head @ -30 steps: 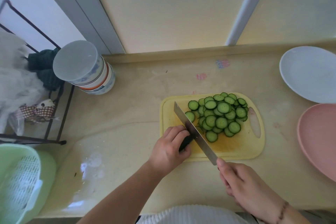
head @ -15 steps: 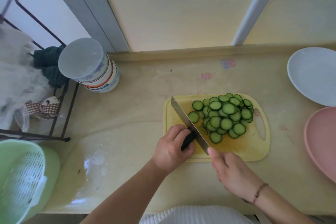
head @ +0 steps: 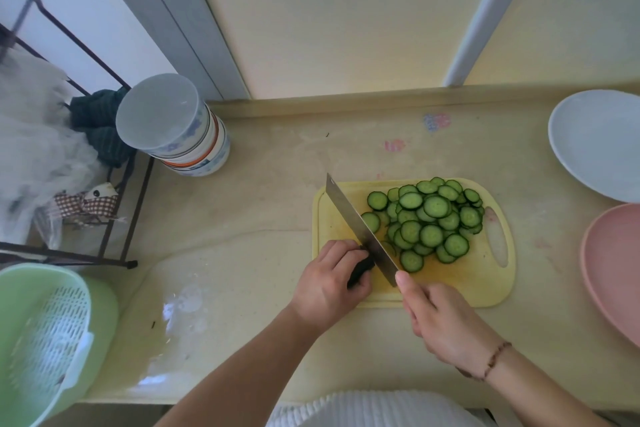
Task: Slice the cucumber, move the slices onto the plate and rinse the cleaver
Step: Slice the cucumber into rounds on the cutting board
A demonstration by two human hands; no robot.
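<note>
A: Change since half a second ago?
B: Little. Cleaver (head: 362, 231) still edge-down at the cut; right hand (head: 446, 319) has stayed low at its handle end. Left hand (head: 334, 282) unmoved on the cucumber stub (head: 362, 270).

A: Cucumber condition?
B: Mostly sliced. Dark green stub, short, only a sliver showing between the fingers. Slices (head: 429, 220): thin rounds, pale centres, dark rims, heaped and overlapping.

A: Positions, taking the yellow cutting board (head: 485, 281) as reference?
B: Stub at the board's near-left corner, touching the blade's left face. Slice heap on the board's middle, right of the blade, short of the handle slot. Blade runs diagonally from the board's far-left corner toward its near edge.

A: Hands?
B: Left curled over the stub, gripping it, fingertips against the blade. Right grasps the cleaver handle, forefinger extended toward the blade's heel. White plate (head: 599, 146) and pink plate (head: 616, 274) sit off the board's right side; stacked bowls (head: 180, 128) off its far left.
</note>
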